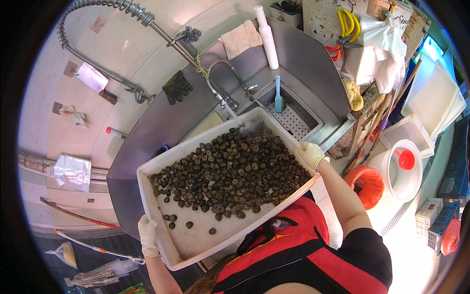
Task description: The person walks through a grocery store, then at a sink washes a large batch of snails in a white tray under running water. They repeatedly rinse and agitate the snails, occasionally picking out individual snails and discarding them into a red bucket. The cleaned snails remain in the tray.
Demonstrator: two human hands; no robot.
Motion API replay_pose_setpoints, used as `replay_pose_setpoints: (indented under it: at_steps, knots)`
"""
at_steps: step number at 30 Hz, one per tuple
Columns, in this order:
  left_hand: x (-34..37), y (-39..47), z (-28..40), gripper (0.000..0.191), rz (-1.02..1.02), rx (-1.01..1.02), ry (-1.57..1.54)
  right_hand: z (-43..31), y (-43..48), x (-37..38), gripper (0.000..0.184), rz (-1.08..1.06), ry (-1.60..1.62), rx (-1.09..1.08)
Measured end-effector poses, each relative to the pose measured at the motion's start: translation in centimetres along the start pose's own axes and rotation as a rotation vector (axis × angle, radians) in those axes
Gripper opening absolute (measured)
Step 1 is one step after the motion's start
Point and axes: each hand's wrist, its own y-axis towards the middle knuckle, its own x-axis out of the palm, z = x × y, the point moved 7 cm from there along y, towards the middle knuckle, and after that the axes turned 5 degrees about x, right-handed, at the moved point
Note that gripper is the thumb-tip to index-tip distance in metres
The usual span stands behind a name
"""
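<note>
A large white plastic tray (198,240) full of dark, round snail-like shells (235,169) lies across the sink. My left hand (148,235), in a pale thin glove, grips the tray's near left end. On the opposite end, my right hand (313,155), gloved alike, holds the rim near the right corner. From the faucet (222,101), water runs into the tray's far corner. The shells are heaped towards the far and right sides; a few lie apart near my left hand.
A perforated sink insert (293,119) holds a blue-handled brush (278,97). A white rod (267,40), a cloth (241,38) and a dark glove (177,87) rest around the sink. A cleaver (93,78) hangs on the wall. On the right stand a red-lined bucket (371,187) and a white tub (413,185).
</note>
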Motion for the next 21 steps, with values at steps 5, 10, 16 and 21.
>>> replay_pose_setpoints:
  at_steps: [5,10,16,21]
  knots:
    - [-0.2,0.1,-0.1,0.017,-0.005,-0.002,0.030,0.0,0.0,-0.1,0.040,0.003,-0.010,0.004]
    - [-0.3,0.3,-0.1,0.018,-0.003,0.019,-0.001,0.1,0.1,-0.1,0.038,0.003,-0.023,0.009]
    - [-0.2,0.1,0.2,0.018,-0.005,-0.002,0.003,0.3,0.3,0.1,0.040,0.011,-0.021,-0.001]
    - [-0.2,-0.2,1.0,0.017,0.000,-0.014,0.029,0.4,0.5,0.3,0.042,0.013,-0.032,-0.004]
